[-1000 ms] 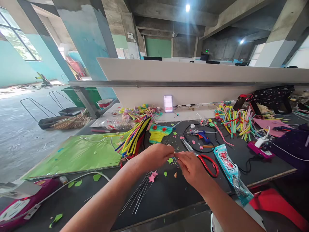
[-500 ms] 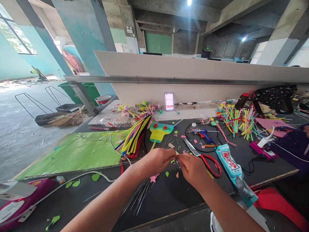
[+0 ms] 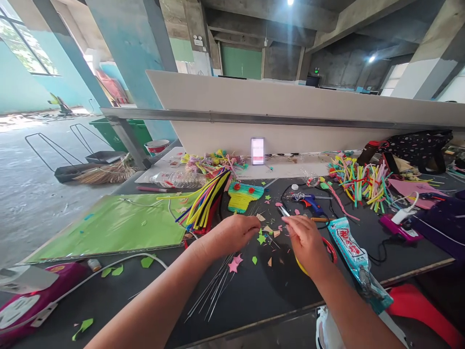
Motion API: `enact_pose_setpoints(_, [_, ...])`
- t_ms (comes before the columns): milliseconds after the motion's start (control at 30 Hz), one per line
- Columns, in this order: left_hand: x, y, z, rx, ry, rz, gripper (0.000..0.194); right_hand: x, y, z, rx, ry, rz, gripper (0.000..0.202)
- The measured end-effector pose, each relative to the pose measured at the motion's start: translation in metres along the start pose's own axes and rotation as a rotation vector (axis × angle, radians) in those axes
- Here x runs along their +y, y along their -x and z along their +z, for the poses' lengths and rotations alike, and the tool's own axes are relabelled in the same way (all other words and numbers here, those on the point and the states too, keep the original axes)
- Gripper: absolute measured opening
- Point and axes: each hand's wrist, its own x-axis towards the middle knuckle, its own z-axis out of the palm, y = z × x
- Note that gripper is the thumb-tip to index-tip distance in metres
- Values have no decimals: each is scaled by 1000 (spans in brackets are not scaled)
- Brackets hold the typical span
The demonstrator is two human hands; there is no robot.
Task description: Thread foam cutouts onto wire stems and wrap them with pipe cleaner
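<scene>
My left hand (image 3: 244, 230) is closed over the middle of the dark table, just below a yellow and teal piece with red flowers (image 3: 245, 196); what its fingers pinch is too small to make out. My right hand (image 3: 304, 237) hovers over the red-handled scissors (image 3: 330, 249), covering much of them, and its fingers are partly hidden. Green stars (image 3: 261, 239) and paper scraps lie between the hands. Pink stars (image 3: 235, 263) rest on thin wires (image 3: 214, 291) below my left hand.
Green sheets (image 3: 116, 223) and a bundle of fuzzy stems (image 3: 203, 206) lie left. At right are a blue glue gun (image 3: 313, 206), a teal packet (image 3: 350, 247) and a magenta power strip (image 3: 399, 228). A lit phone (image 3: 257, 151) leans at the back.
My hands were together at the fingertips and are now apart. The right one has moved right, over the scissors; the left has shifted slightly left. The view has tilted a little.
</scene>
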Motion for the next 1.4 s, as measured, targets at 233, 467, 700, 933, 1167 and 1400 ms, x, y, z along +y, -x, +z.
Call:
enact_pose_setpoints(233, [8, -2, -3, -72, 74, 24, 24, -18, 4, 7, -249, -214, 66, 25])
enact_pose_setpoints(467, [18, 2, 1, -129, -45, 6, 21, -19, 2, -1, -631, -940, 669, 24])
enact_pose_setpoints(700, [24, 4, 9, -105, -6, 75, 23, -18, 3, -3, -673, -1191, 778, 28])
enact_pose_setpoints(933, [21, 3, 5, -131, -36, 110, 23, -11, 3, -9, -717, -1238, 870, 36])
enact_pose_setpoints(1167, [21, 2, 5, -159, -22, 94, 22, -12, 5, -5, -867, -1281, 872, 33])
enact_pose_setpoints(1400, [20, 1, 4, -167, -39, 96, 23, -13, 4, -3, -865, -1323, 875, 30])
